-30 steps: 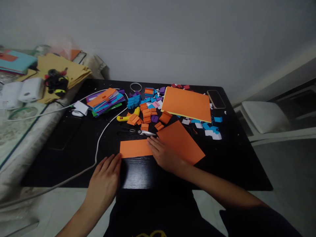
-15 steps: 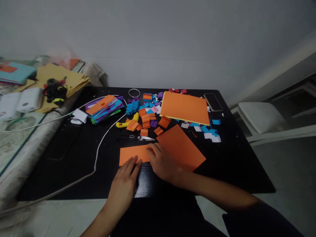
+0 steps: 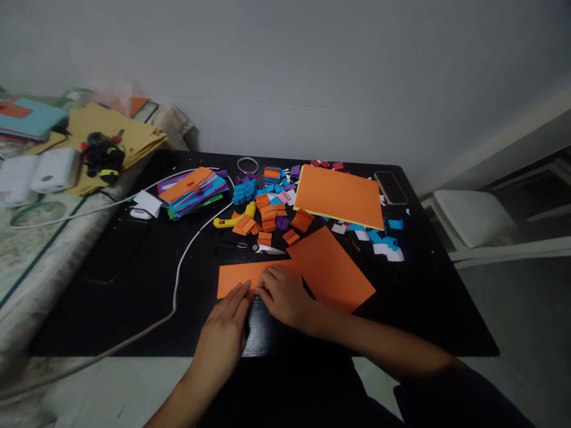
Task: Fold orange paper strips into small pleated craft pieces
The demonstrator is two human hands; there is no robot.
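A strip of orange paper (image 3: 236, 275), apparently folded, lies flat near the table's front edge. My left hand (image 3: 225, 324) rests with outstretched fingers on its near edge. Beside those fingertips, my right hand (image 3: 285, 300) has its fingers curled down at the same edge, thumb close to the paper; its grip is partly hidden. A larger orange sheet (image 3: 332, 267) lies at an angle to the right, just beyond my right hand. Behind the strip are scissors (image 3: 267, 249) with a dark handle, and small folded orange paper pieces (image 3: 269, 219).
A yellow-handled tool (image 3: 229, 222) lies among the pieces. At the back are an orange paper stack (image 3: 341, 196), a phone (image 3: 391, 188), a tape-like ring (image 3: 247, 166) and a pile of coloured strips (image 3: 191, 193). A white cable (image 3: 176, 285) crosses the left side of the black table (image 3: 428, 309).
My right hand has slid left along the strip's near edge, its fingers curling in towards my left fingertips. My left hand stays almost in place. The camera view has shifted slightly.
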